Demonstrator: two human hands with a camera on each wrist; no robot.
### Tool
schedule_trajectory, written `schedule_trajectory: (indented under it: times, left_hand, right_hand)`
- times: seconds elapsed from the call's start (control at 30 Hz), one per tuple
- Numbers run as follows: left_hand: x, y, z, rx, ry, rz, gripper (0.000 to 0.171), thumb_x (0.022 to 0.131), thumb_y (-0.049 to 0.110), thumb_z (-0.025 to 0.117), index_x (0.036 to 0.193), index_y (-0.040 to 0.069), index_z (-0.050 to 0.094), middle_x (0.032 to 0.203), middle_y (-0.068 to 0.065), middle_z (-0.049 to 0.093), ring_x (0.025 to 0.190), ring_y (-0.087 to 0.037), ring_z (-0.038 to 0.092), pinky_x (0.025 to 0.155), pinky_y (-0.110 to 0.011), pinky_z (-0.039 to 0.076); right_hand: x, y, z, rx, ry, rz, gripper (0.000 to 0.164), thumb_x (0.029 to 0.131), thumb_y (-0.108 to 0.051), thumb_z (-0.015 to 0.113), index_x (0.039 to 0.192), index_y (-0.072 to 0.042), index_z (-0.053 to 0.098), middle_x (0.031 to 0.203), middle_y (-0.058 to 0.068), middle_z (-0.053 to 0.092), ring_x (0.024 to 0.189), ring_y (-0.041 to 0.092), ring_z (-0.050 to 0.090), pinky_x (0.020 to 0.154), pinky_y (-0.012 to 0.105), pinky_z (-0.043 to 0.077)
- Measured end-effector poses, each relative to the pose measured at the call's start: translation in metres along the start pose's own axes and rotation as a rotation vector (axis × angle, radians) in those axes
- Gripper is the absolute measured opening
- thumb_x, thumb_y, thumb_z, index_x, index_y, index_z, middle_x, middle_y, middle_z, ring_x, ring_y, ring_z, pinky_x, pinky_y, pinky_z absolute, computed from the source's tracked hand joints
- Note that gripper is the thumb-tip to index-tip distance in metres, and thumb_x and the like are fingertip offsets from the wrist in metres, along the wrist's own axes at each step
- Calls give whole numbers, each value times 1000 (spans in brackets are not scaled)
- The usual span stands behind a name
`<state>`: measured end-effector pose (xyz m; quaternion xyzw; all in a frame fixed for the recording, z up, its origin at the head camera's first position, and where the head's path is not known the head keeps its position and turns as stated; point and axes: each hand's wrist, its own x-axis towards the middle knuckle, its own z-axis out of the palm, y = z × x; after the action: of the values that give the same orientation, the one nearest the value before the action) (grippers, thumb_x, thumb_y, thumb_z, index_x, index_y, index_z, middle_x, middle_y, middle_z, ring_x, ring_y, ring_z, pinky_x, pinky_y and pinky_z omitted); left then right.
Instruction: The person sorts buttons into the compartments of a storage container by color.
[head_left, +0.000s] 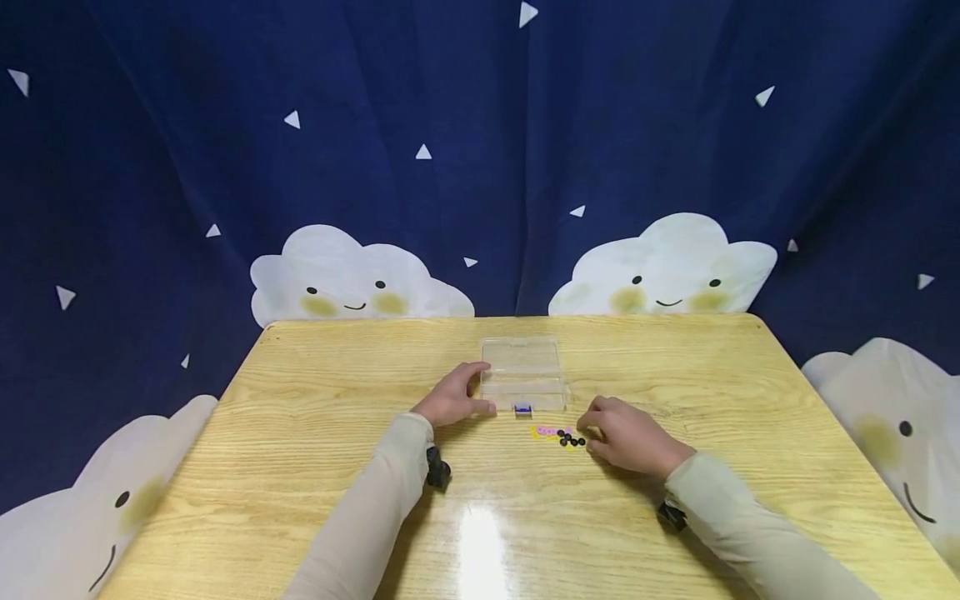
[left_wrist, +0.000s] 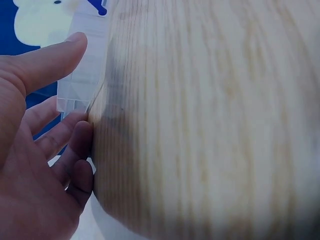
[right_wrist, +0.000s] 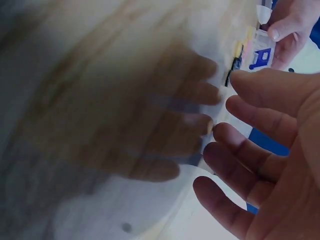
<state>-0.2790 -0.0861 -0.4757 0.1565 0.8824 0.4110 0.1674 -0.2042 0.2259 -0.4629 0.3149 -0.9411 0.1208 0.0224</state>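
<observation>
A clear plastic box [head_left: 522, 385] lies on the table with its lid folded back and a blue clasp [head_left: 522, 410] at its front. At the box's left end, my left hand [head_left: 454, 397] holds it, thumb at the front corner and fingers along the far side. In front of the box lies a small group of black round pieces [head_left: 573, 442], pink pieces [head_left: 546, 431] and yellow pieces [head_left: 534, 432]. My right hand [head_left: 626, 435] rests just right of these, fingers loosely bent. In the right wrist view, nothing shows between the right hand's fingers [right_wrist: 235, 137].
The wooden table [head_left: 315, 400] extends on both sides, with its far edge behind the box. A dark blue curtain [head_left: 480, 125] with white clouds and triangles hangs around it. Light glares on the table near the front.
</observation>
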Motion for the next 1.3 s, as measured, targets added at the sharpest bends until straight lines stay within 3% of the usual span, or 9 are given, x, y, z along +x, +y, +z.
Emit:
schedule_trajectory:
  times: [0.23,0.53,1.3]
  left_hand:
    - [-1,-1,2,-19,-12,-6,78,89,25,76,155,18,35,148,-13,43,118,-27,49,98,-45,44]
    - [-1,-4,3,-20,-8,-7,78,88,27,76,155,18,35,149,-12,42,117,-26,49,97,-45,44]
    - [-1,-2,1,-14,15,-5,79,87,26,78,154,18,37,144,-12,46,114,-27,49,98,-45,44]
  right_hand:
    - [-1,-2,5,15,18,16,16,85,-11,73,100,-15,76,88,-2,59,72,5,45,61,22,40]
    - [0,-2,8,16,34,18,16,85,-10,72,98,-18,76,86,-4,58,72,5,44,61,22,40]
    - [7,-4,8,36,26,65,16,82,-7,73,92,-18,79,88,-7,62,81,11,60,69,30,53]
